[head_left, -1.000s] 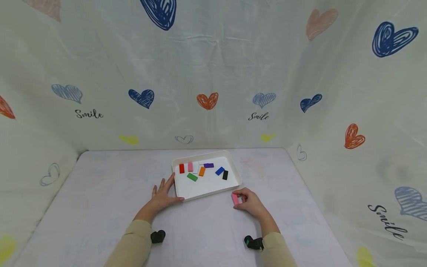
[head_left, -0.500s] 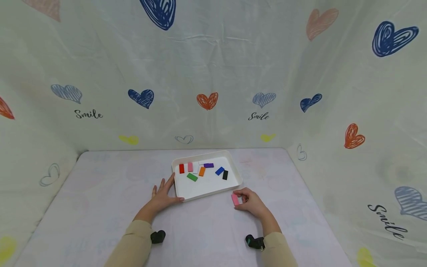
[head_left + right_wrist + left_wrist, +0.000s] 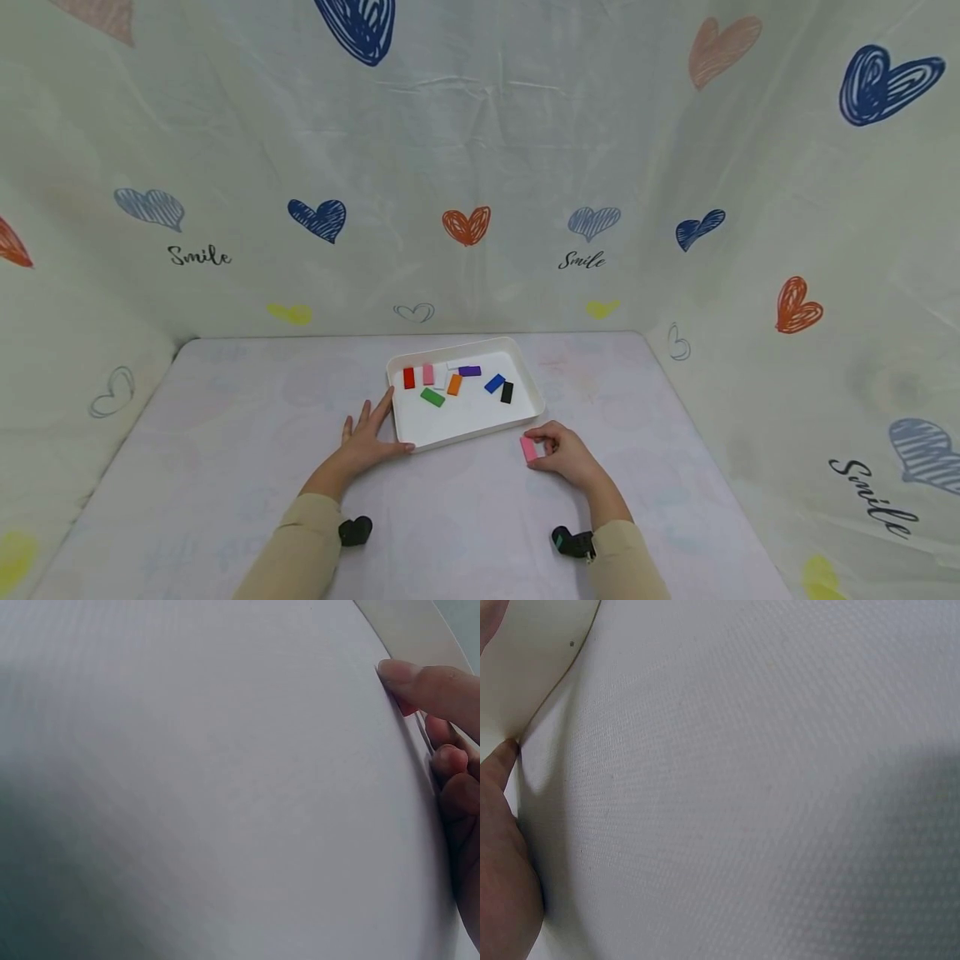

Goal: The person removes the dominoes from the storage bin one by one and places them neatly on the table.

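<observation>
My left hand (image 3: 362, 444) spreads its fingers at the near left corner of a white tray (image 3: 465, 437), index fingertip on the left side and thumb on the front side. The left wrist view catches the thumb (image 3: 502, 765) against the outer wall of the tray. To the right of the tray's front side, my right hand (image 3: 564, 456) pinches a pink block (image 3: 528, 449) by its two ends, between index finger and thumb, close over the tabletop. Seen from the right wrist, the fingers hide most of this block, and only a small reddish part (image 3: 406, 707) shows.
Inside the tray lie flat blocks: red (image 3: 408, 378), another pink one (image 3: 427, 374), green (image 3: 432, 397), orange (image 3: 454, 385), purple (image 3: 469, 372), blue (image 3: 494, 383), black (image 3: 507, 392) and white (image 3: 440, 380). A heart-printed curtain (image 3: 375, 275) hangs behind the table (image 3: 247, 417).
My right hand turns very slightly, and the pink block shifts a touch to the left. The left hand and the tray stay where they were.
</observation>
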